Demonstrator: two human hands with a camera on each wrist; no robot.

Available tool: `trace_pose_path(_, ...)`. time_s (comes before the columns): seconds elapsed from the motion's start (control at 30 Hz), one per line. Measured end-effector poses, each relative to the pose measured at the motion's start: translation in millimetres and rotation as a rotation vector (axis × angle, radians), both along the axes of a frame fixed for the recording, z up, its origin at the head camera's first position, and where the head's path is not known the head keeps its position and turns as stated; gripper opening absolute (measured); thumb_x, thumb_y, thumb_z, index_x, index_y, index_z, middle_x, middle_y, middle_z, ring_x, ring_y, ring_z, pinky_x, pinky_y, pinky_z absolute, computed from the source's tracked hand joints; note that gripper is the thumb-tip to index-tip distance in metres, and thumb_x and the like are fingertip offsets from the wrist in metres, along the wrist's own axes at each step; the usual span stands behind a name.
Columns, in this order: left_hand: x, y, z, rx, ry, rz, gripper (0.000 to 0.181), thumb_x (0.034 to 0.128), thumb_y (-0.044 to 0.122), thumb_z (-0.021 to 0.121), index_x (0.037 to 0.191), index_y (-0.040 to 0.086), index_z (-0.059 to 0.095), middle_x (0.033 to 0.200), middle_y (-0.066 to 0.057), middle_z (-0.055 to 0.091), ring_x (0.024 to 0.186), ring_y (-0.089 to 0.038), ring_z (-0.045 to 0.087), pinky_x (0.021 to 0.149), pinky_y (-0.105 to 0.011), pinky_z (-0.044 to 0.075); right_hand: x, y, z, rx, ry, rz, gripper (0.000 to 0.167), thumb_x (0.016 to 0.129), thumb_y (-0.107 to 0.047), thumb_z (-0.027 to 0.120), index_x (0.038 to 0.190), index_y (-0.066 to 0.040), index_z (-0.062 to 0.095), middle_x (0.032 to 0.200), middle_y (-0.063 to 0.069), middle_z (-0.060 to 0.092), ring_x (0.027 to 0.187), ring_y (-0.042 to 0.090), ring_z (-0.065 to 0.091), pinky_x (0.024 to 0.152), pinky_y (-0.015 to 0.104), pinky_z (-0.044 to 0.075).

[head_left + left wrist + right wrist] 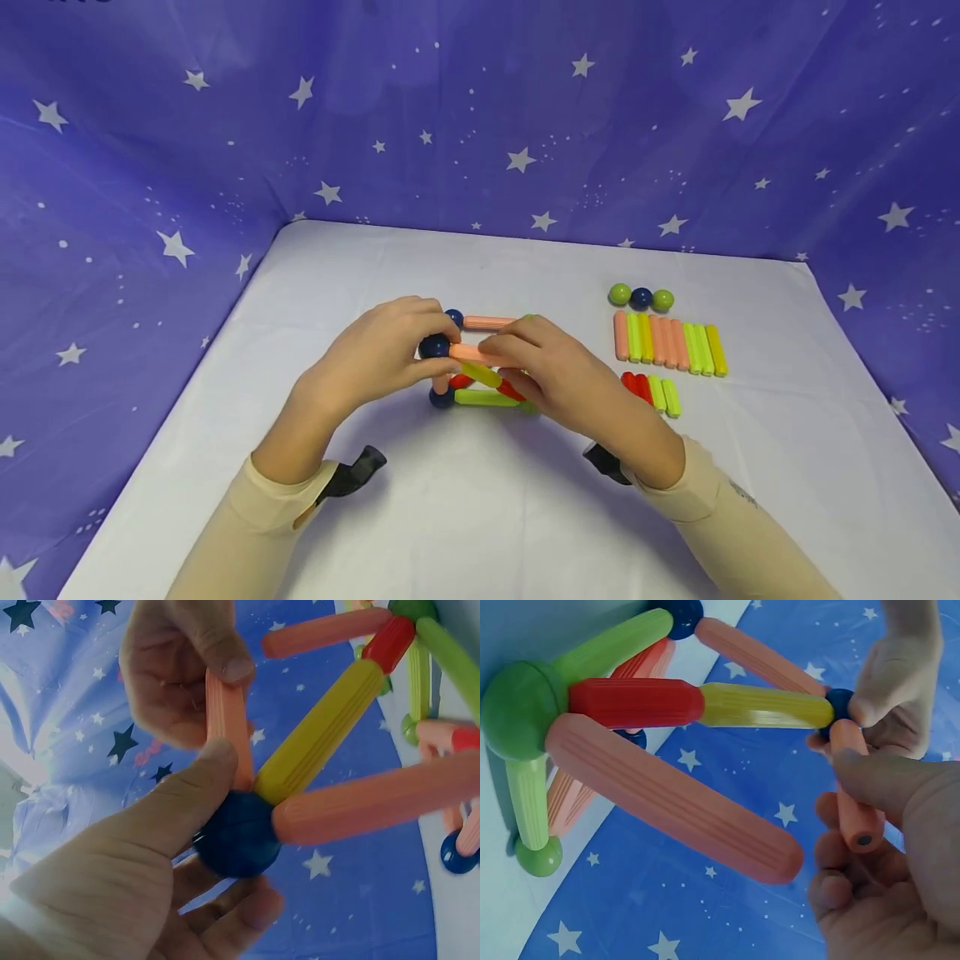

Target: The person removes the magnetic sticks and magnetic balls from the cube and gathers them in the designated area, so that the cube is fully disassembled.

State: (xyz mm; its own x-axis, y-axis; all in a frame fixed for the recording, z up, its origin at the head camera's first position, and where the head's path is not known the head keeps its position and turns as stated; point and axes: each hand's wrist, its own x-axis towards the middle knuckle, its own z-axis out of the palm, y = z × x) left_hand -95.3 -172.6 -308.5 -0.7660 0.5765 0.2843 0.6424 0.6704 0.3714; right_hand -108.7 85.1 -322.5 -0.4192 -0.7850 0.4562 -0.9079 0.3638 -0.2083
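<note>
My left hand [382, 346] grips a dark blue ball [236, 834] between thumb and fingers, its thumb tip lying by the base of a pink stick [229, 727]. That stick meets the ball at one end, while my right hand [562, 375] pinches it between thumb and fingers. A dark spot marks its free end in the right wrist view. From the same ball run a yellow stick [765, 705], joined to a red stick [634, 703], and another pink stick [382, 796]. A green ball [525, 710] bears the red stick and a pink stick [675, 799] with a loose end.
Right of the frame of sticks and balls, a row of pink, green and yellow sticks [671, 343] lies on the white table [480, 517]. Green and blue balls [641, 298] sit behind it, shorter red and green sticks [654, 393] in front. A starry purple cloth [480, 108] hangs behind.
</note>
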Motion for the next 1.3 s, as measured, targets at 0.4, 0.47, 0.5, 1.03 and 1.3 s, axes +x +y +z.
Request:
trace_pose_path(0.4,-0.7,-7.1,4.8,0.017,-0.138,-0.049,0.034,0.0837,0.021,0.079,0.115,0.012,0.070,0.104,0.007,0.063,0.087,-0.009,0.057,0.074,-0.028,0.050,37.5,2.7,-24.1,0.209,0.000,-0.020,0.022,0.081,-0.010,0.078,0.101,-0.019,0.072,0.090,-0.008,0.064,0.086,0.010,0.057,0.079,0.025,0.051)
trace_pose_path(0.47,-0.9,-6.6,4.4,0.008,-0.137,-0.043,0.034,0.0834,0.021,0.079,0.115,0.012,0.070,0.104,0.008,0.063,0.088,-0.009,0.056,0.075,-0.029,0.050,41.2,14.7,-29.2,0.175,-0.059,-0.032,0.022,0.083,-0.013,0.077,0.103,-0.019,0.072,0.093,-0.010,0.065,0.090,0.010,0.055,0.082,0.026,0.050)
trace_pose_path(0.5,-0.8,-6.4,4.4,0.003,-0.136,-0.043,0.035,0.0836,0.021,0.079,0.116,0.012,0.070,0.104,0.008,0.062,0.088,-0.009,0.056,0.076,-0.030,0.050,41.5,22.8,-30.8,0.141,-0.092,-0.047,0.023,0.084,-0.014,0.077,0.105,-0.020,0.072,0.095,-0.012,0.065,0.092,0.009,0.054,0.082,0.026,0.049)
trace_pose_path(1.03,2.4,-8.0,4.0,-0.040,-0.113,-0.026,0.040,0.0824,0.018,0.080,0.121,0.014,0.069,0.107,0.008,0.062,0.095,-0.010,0.057,0.083,-0.033,0.050,-38.0,219.8,-57.5,-0.223,-0.247,-1.025,0.032,0.092,-0.025,0.064,0.115,-0.002,0.069,0.093,0.014,0.061,0.079,0.023,0.051,0.063,0.031,0.039)
trace_pose_path(1.3,0.9,-6.4,4.2,-0.037,-0.101,-0.056,0.042,0.0820,0.019,0.080,0.122,0.013,0.068,0.107,0.008,0.063,0.095,-0.009,0.057,0.083,-0.033,0.050,-56.8,265.0,-87.7,-0.064,-0.547,-1.199,0.055,0.097,-0.039,0.052,0.124,0.008,0.059,0.109,0.026,0.061,0.093,0.037,0.056,0.070,0.043,0.049)
